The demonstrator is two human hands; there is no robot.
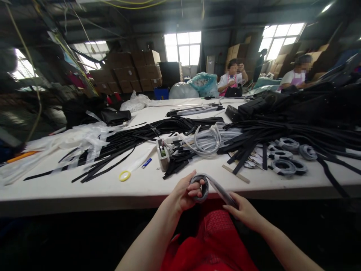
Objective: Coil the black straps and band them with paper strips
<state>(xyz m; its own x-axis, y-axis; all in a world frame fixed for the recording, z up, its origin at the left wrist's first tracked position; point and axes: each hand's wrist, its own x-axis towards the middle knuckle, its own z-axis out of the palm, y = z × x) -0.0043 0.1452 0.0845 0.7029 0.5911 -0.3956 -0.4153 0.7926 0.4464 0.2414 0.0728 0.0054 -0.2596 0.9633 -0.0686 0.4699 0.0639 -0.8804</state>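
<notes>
A dark strap in a pale, clear wrapping, partly wound into a coil (206, 190), is held between my hands at the table's front edge. My left hand (189, 191) is closed around the coil, its fingertips inside the ring. From the coil's top the loose length slopes down to my right hand (243, 211), which pinches it between thumb and fingers. Several wound coils (284, 166) lie on the table to the right. Beyond my hands is a loosely looped bundle of wrapped straps (207, 141).
Long black straps (169, 123) spread across the white table (93, 188). Nearer are a tape dispenser (163, 156), a blue lighter (146, 163), a yellow ring (124, 175) and a flat strip (236, 174). Clear plastic (81, 141) lies left. Two people (232, 81) sit at the far side.
</notes>
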